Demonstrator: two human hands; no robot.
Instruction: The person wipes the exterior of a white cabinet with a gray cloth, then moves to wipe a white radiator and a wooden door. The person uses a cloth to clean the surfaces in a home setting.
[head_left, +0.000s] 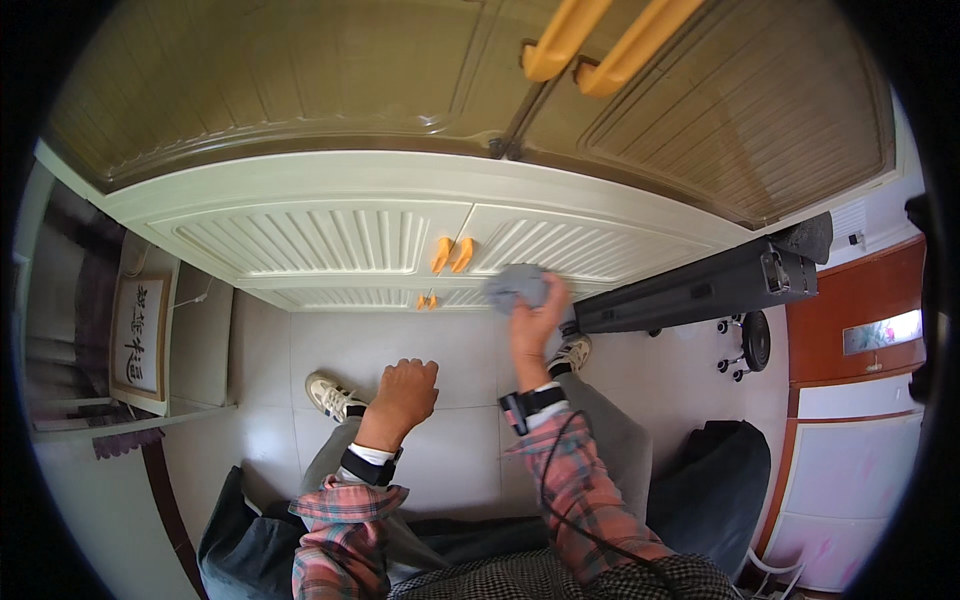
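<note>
A crumpled grey cloth (514, 287) is gripped in my right hand (536, 319), in front of the lower doors of a cream cabinet (337, 176). From this angle I cannot tell whether the cloth touches the door panel. Two orange handles (452, 256) sit just left of the cloth, and a smaller orange pair (426, 302) lies below them. My left hand (405, 391) hangs above the tiled floor, its fingers curled in; no object shows in it, though the palm is hidden. Ribbed brownish upper doors (300, 75) with large orange handles (592, 45) fill the top.
A dark grey suitcase or case (690, 292) lies along the cabinet's right side. Behind it stands a black wheeled stool (754, 341). Framed calligraphy (140, 337) sits on a shelf at left. Dark fabric (712, 480) covers the seat behind me; a cable (551, 480) runs along my right sleeve.
</note>
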